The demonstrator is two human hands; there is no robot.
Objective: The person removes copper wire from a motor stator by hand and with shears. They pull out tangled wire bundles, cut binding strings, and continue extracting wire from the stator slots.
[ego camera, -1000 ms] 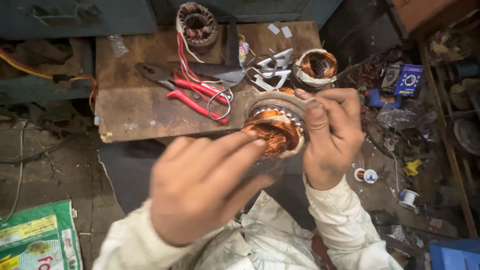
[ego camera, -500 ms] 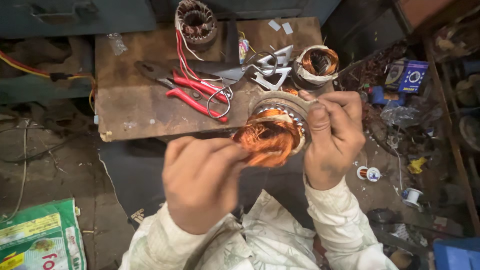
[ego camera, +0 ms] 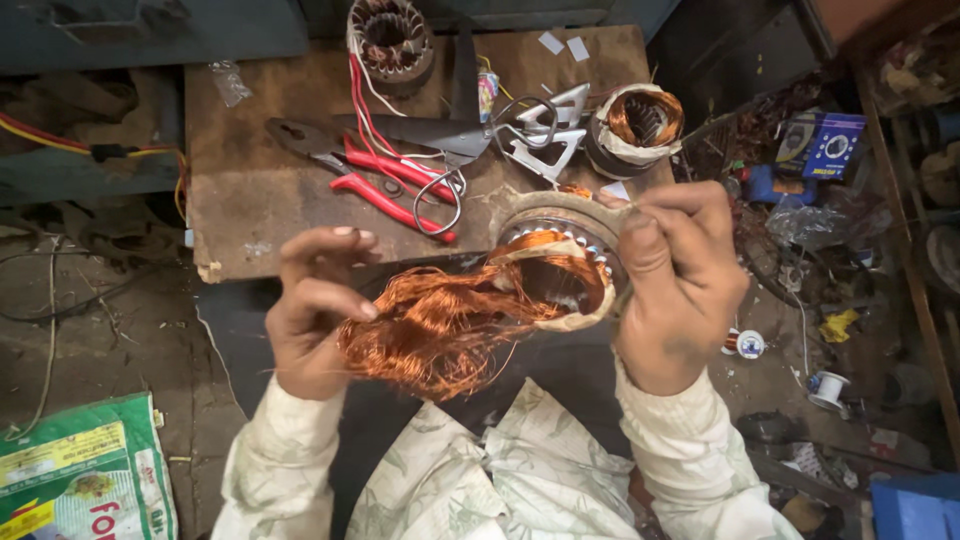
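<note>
While gripped: left hand (ego camera: pixel 315 310) tangled copper wire (ego camera: pixel 435 330) | right hand (ego camera: pixel 680 285) ringed metal stator (ego camera: pixel 560 250)

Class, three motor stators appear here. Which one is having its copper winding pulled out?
The stator gripped by the right hand; loose copper wire trails from it to the left hand. The other two rest on the board.

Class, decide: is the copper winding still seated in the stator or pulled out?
Mostly out: the copper winding hangs loose from the stator, gripped by the left hand.
</note>
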